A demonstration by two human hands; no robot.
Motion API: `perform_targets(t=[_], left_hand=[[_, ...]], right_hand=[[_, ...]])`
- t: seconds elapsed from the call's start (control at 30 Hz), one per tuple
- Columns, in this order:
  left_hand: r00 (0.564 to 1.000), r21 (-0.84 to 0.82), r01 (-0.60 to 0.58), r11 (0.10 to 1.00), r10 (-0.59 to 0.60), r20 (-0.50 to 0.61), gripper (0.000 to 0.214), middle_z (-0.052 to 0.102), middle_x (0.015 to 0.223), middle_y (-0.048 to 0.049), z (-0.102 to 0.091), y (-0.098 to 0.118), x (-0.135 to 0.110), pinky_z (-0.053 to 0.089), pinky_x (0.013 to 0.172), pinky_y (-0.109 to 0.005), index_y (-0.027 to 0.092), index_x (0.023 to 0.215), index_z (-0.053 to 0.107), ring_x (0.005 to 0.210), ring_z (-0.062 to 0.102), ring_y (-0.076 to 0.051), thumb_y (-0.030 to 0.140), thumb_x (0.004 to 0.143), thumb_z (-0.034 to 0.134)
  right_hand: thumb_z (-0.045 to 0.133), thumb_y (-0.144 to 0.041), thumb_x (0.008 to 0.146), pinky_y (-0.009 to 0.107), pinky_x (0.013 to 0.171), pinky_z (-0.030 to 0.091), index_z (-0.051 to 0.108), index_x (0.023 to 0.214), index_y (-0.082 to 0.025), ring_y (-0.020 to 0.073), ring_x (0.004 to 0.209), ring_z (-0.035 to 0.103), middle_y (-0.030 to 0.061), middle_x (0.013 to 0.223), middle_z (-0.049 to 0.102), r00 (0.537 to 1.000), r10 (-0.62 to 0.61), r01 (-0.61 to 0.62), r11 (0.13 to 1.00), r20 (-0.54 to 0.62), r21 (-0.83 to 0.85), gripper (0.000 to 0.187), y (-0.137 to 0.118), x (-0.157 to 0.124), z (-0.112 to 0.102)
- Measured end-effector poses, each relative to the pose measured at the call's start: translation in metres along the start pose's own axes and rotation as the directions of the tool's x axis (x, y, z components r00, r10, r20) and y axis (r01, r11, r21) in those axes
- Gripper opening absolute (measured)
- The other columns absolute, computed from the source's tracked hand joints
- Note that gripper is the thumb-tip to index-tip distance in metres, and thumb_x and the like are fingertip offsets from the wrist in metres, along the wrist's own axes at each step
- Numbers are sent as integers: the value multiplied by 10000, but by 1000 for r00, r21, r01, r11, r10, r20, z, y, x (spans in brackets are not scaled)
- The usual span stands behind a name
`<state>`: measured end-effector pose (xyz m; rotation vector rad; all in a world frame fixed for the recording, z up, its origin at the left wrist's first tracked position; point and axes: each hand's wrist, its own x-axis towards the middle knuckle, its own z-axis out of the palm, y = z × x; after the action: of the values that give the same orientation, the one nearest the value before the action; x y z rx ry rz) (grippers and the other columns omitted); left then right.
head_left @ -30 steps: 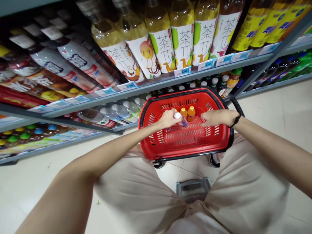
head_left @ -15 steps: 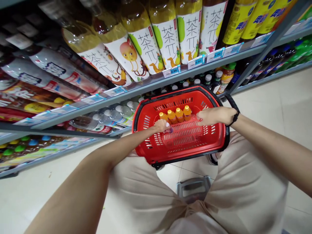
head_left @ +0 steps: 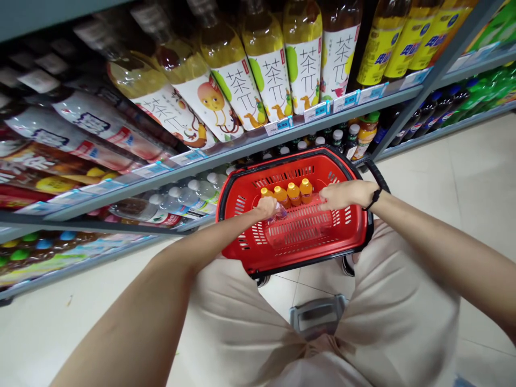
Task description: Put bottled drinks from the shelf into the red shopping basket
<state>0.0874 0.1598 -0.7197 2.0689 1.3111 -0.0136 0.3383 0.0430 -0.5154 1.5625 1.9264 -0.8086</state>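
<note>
Well inside the red basket (head_left: 332, 244), the left hand (head_left: 266, 208) clasps a purple bottle (head_left: 279, 214) near four orange bottles (head_left: 294, 194) along the basket's far wall. Toward its right edge hovers the right hand (head_left: 341, 194), grip unclear; the basket's near half lies open.

Purple bottle (head_left: 279, 213) now farther left

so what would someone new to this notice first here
Probably the bright red basket, in the middle of the view between the person's knees and the shelves. Inside it, four orange bottles with yellow caps stand in a row toward the far side, and the left hand holds a small purplish bottle just in front of the row's left end. Above, large white-labelled tea bottles line the shelf.
</note>
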Motion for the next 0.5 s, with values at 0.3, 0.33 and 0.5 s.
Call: perform_targets(t=[0.3,0.33,0.5], left_hand=[[1000,13,-22,1000,22,-17,560,426,523,24,-3,-3,-3,439,981,-384,261,497,322,902,627,-255,429,650,834],[1000,28,-20,999,20,-17,547,461,547,17,-5,-2,-5,443,982,-383,255,505,335,897,632,-247,418,673,829],[999,121,-10,993,5,42,359,652,790,-16,-16,8,-9,524,922,-398,171,707,583,882,660,-198,425,892,757]], right_hand=[[558,-405,1025,362,758,515,766,1141,-88,323,938,750,186,1052,770,1000,4,-4,999,-7,52,397,7,7,6],[575,-417,1012,369,771,521,768,1138,-93,327,939,749,186,1052,770,1000,11,-10,997,-14,71,398,9,8,7],[697,-524,904,386,843,537,790,1015,-124,327,933,743,161,918,764,998,3,13,974,-67,228,426,21,19,15]])
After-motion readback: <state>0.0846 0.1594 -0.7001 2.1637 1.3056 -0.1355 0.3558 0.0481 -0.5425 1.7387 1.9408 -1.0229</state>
